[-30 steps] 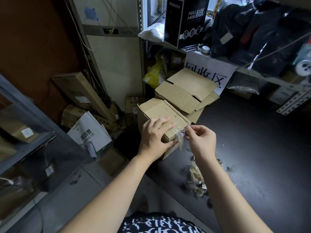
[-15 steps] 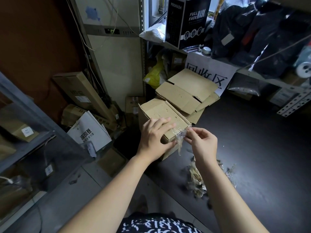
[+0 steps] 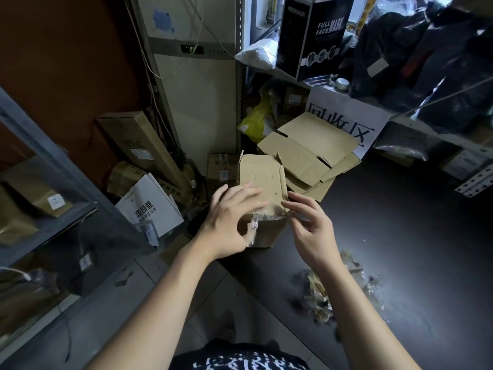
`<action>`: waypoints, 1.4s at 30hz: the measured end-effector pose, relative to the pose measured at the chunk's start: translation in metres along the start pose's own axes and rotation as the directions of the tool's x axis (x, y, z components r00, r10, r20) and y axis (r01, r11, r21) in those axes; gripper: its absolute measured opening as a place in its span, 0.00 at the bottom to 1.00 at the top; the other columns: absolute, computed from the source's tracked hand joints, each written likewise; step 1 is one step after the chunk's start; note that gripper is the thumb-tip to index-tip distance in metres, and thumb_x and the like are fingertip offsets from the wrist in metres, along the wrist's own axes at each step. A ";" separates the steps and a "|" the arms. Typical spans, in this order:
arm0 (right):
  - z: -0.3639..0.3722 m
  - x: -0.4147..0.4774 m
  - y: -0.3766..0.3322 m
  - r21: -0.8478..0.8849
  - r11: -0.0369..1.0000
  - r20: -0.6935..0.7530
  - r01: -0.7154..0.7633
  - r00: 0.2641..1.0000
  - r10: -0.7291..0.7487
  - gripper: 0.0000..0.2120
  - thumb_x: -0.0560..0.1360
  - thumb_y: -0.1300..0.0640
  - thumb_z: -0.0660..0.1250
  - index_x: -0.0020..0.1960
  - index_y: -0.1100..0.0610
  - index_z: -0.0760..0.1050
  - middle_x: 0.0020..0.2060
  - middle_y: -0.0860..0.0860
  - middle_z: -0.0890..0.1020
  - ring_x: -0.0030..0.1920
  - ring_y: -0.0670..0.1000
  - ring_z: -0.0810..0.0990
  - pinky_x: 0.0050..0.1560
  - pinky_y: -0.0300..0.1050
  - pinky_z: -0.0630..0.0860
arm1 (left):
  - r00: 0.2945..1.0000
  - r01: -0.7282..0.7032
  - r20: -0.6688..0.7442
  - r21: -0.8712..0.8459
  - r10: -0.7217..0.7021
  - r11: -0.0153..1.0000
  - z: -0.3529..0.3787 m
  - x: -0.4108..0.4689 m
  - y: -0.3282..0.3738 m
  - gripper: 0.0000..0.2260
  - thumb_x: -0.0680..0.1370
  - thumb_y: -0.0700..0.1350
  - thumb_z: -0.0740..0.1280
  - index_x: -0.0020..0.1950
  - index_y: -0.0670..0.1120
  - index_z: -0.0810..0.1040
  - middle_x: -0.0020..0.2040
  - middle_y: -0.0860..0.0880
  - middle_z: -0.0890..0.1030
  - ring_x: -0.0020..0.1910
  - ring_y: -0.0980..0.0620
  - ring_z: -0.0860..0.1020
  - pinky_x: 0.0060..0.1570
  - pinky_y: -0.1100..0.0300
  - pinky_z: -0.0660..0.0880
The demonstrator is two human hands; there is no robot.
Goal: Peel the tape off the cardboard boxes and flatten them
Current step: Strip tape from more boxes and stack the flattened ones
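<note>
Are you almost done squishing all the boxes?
Partly. Behind, flattened boxes lie stacked, and peeled tape is piled on the table. The left hand and right hand are at one upright box with a tape strip hanging off it. It needs peeling and flattening.

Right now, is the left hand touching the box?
Touching. The head view shows the left hand with its fingers spread flat on top of the box and its palm over the near corner.

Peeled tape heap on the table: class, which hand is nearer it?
Right. The right hand is up-left of the heap, at the box corner; the left hand is farther left, over the box.
</note>
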State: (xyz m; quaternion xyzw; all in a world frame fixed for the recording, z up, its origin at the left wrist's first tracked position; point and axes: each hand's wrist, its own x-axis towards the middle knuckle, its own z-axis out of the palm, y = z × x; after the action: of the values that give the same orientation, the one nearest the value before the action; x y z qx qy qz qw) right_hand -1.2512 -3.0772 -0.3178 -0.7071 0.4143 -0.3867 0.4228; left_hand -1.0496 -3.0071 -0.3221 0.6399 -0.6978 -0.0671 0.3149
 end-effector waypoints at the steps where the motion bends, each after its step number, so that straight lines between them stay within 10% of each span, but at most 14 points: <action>1: 0.003 -0.001 0.000 0.001 1.000 0.005 0.005 1.000 -0.005 0.13 0.80 0.68 0.68 0.57 0.55 0.86 0.63 0.43 0.81 0.61 0.38 0.80 0.58 0.33 0.77 | 1.000 -0.002 0.017 0.012 0.002 1.000 -0.003 -0.002 0.001 0.29 0.66 0.48 0.77 0.67 0.54 0.80 0.73 0.56 0.72 0.77 0.56 0.64 0.78 0.54 0.45; 5: 0.012 0.002 0.000 0.026 0.999 -0.012 -0.029 0.999 0.029 0.07 0.80 0.61 0.70 0.55 0.55 0.87 0.61 0.43 0.82 0.60 0.39 0.80 0.55 0.36 0.79 | 0.998 -0.056 0.048 0.153 0.049 0.987 -0.010 -0.009 0.012 0.28 0.66 0.60 0.76 0.64 0.52 0.81 0.68 0.54 0.75 0.72 0.53 0.68 0.76 0.48 0.54; 12: 0.020 0.007 -0.001 -0.074 0.994 0.062 0.080 0.995 -0.075 0.15 0.80 0.68 0.66 0.59 0.54 0.85 0.67 0.43 0.78 0.62 0.43 0.79 0.56 0.34 0.77 | 0.983 -0.011 -0.182 0.083 0.027 0.996 -0.002 -0.006 0.015 0.01 0.77 0.45 0.73 0.46 0.49 0.85 0.50 0.55 0.80 0.53 0.52 0.77 0.62 0.51 0.65; 23: 0.034 0.004 0.015 -0.359 0.879 0.036 0.313 0.946 -0.322 0.11 0.72 0.56 0.79 0.54 0.48 0.86 0.56 0.43 0.81 0.60 0.55 0.72 0.57 0.60 0.72 | 0.958 0.068 -0.285 0.148 -0.023 0.987 -0.013 -0.018 0.001 0.08 0.73 0.42 0.76 0.52 0.47 0.86 0.51 0.54 0.81 0.54 0.52 0.79 0.62 0.55 0.62; 42: 0.052 0.000 0.012 -0.467 0.839 -0.059 0.280 0.937 -0.345 0.15 0.69 0.45 0.81 0.52 0.50 0.86 0.50 0.47 0.79 0.54 0.52 0.75 0.51 0.50 0.66 | 0.952 0.298 -0.074 -0.004 -0.297 0.955 -0.024 -0.014 0.004 0.05 0.76 0.50 0.73 0.43 0.54 0.78 0.58 0.59 0.71 0.64 0.58 0.69 0.74 0.51 0.50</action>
State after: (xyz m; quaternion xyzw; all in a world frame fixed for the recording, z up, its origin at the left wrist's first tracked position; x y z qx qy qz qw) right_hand -1.2077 -3.0669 -0.3468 -0.8149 0.4001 -0.3924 0.1476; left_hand -1.0405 -2.9861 -0.3061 0.7408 -0.5817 -0.0875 0.3243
